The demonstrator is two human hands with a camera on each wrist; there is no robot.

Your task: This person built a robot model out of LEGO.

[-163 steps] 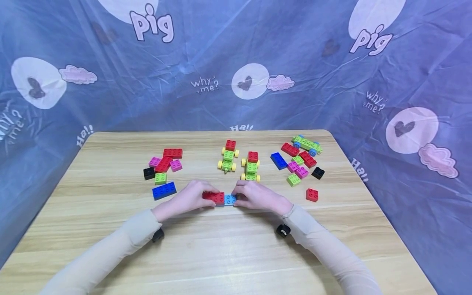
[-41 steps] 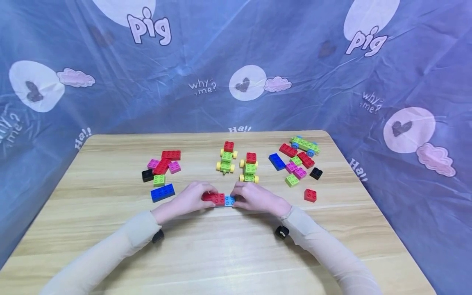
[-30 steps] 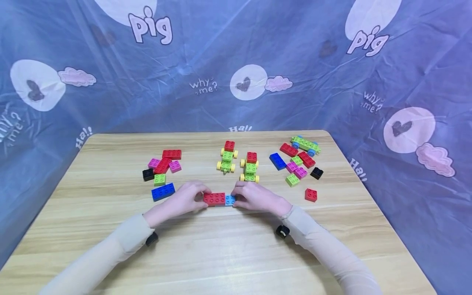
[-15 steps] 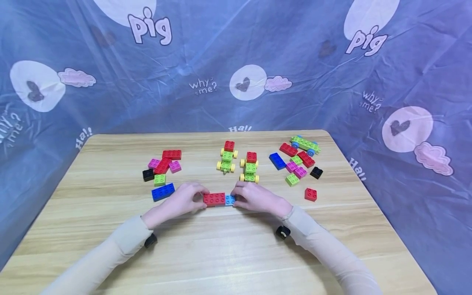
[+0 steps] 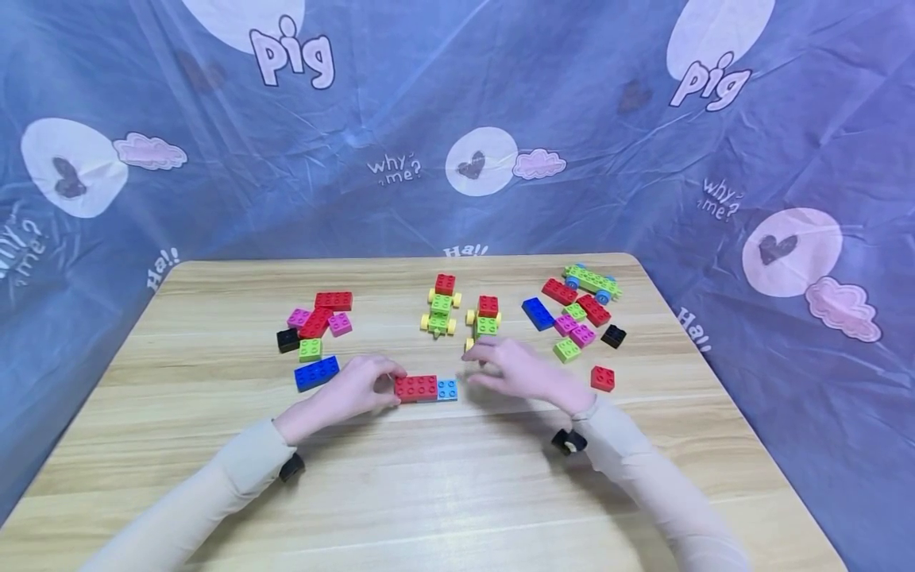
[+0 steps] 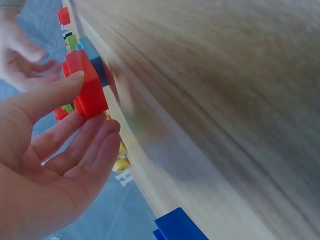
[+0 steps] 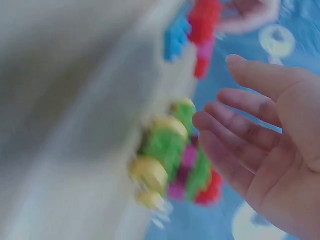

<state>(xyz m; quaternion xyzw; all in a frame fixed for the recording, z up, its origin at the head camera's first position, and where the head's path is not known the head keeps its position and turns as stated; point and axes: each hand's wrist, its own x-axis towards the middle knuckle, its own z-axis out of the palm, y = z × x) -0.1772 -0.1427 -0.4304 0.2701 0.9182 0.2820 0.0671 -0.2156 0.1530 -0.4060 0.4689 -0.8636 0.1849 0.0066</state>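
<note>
A long red toy brick [image 5: 416, 388] sits on a light-blue brick [image 5: 446, 389], whose right end shows with its studs bare. My left hand [image 5: 355, 389] pinches the red brick's left end; in the left wrist view its thumb [image 6: 60, 92] lies on one side of the brick and fingers on the other. My right hand [image 5: 518, 372] hovers just right of the blue brick, apart from it, fingers loosely spread and holding nothing. Beyond it stands a green car [image 5: 488, 326] with yellow wheels and a red brick on top, partly hidden by that hand.
A second green car [image 5: 440, 304] stands further back. Loose bricks lie at left, including a blue one [image 5: 317, 372] near my left wrist. More bricks lie at right, with a red one [image 5: 603, 378] nearest, and a blue-wheeled green base [image 5: 593, 281] behind them.
My left hand has slid to the left end of the red brick, uncovering its studs. My right hand has let go of the blue brick and moved right.
</note>
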